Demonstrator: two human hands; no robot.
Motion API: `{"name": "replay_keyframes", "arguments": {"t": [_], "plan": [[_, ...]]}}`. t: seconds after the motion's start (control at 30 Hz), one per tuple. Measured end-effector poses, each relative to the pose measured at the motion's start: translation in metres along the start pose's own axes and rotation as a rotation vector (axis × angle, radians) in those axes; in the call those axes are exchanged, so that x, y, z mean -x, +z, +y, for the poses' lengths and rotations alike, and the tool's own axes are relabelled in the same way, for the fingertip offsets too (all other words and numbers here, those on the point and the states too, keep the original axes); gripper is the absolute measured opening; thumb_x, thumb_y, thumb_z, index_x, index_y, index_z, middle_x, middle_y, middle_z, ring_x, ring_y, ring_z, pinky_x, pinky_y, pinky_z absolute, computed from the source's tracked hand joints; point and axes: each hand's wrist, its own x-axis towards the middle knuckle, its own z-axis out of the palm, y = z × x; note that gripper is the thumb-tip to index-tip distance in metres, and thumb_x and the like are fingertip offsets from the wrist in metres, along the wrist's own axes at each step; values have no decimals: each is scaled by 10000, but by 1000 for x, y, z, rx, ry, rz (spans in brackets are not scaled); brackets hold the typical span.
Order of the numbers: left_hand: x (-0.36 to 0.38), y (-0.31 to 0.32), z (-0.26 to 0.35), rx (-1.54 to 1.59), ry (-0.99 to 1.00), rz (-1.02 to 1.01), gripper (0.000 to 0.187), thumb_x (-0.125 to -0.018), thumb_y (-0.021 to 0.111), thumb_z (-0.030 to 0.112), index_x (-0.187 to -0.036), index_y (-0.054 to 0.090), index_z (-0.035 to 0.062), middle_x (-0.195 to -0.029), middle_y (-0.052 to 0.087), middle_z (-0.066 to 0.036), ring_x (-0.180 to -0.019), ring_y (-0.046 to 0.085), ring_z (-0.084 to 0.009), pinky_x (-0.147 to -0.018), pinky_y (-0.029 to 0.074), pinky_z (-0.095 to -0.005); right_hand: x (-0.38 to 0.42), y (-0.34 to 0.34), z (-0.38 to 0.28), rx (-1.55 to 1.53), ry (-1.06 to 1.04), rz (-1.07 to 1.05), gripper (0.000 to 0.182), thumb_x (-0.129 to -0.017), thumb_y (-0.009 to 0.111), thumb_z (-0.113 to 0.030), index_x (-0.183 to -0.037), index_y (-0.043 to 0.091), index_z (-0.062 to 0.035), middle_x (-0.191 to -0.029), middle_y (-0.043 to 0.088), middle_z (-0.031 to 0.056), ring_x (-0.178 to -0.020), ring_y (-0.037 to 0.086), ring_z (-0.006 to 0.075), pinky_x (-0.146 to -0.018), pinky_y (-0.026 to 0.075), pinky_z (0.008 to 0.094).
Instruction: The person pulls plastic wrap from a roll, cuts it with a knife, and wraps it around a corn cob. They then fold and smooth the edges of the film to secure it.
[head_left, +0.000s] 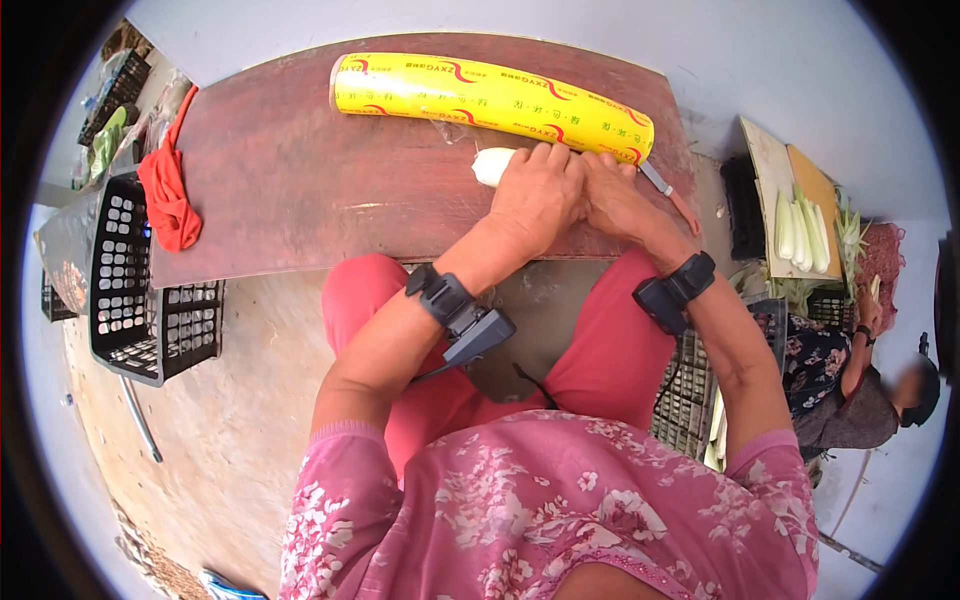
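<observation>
- Largest is the reddish wooden table (260, 170), under both hands; we see its near edge just below the wrists.
- Next, the black plastic crate (157, 335) stands well to the left of the hands.
- The yellow roll of plastic wrap (490, 95) lies just beyond the hands. It is round, so we think a careless push of the knuckles could make it roll.
- The red cloth (172, 205) hangs at the table's left edge, well apart from the hands.
- The left hand (540, 195) is closed, fingers bent, over the vegetable. The right hand (615, 195) is curled against it; we cannot tell what it holds.
- The knife (660, 183) lies just right of the right hand, its blade toward the roll. A sideways slip could bring fingers onto it.
- The white vegetable stalk (490, 167) sticks out left of the left hand; if smooth and wet, it could slide away.
</observation>
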Motion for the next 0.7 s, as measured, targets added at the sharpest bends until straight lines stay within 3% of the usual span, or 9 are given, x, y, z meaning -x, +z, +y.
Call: {"name": "replay_keyframes", "arguments": {"t": [0.1, 0.2, 0.5, 0.7], "plan": [[1, 12, -16, -65, 97, -30, 507, -691, 806, 299, -1079, 594, 52, -1021, 590, -89, -1034, 562, -266, -923, 427, -393, 1, 2, 1, -4, -51, 62, 404, -849, 694, -212, -1177, 512, -62, -1143, 536, 127, -1111, 473, 323, -911, 318, 491], [0, 18, -22, -22, 71, -26, 548, -684, 817, 296, -1119, 592, 51, -1036, 594, -89, -1050, 555, -265, -952, 408, -390, 3, -1, -1, 47, -46, 49, 416, -852, 690, -234, -1187, 511, -64, -1142, 537, 123, -1114, 475, 325, -922, 316, 493], [2, 23, -21, -88, 66, 21, 526, -677, 818, 250, -1102, 574, 59, -1058, 582, -83, -1072, 540, -265, -966, 394, -395, 14, 0, 15, 56, -172, 143, 490, -840, 709, -246, -1252, 504, -77, -1128, 542, 100, -1140, 490, 267, -918, 314, 466], [-2, 23, -21, -104, 36, -30, 487, -683, 811, 240, -1075, 577, 71, -1022, 581, -75, -1046, 548, -256, -957, 397, -394, 24, -14, 22, 117, -118, 73, 470, -809, 751, -279, -1184, 555, -75, -1095, 570, 77, -1112, 522, 254, -901, 331, 453]]}}
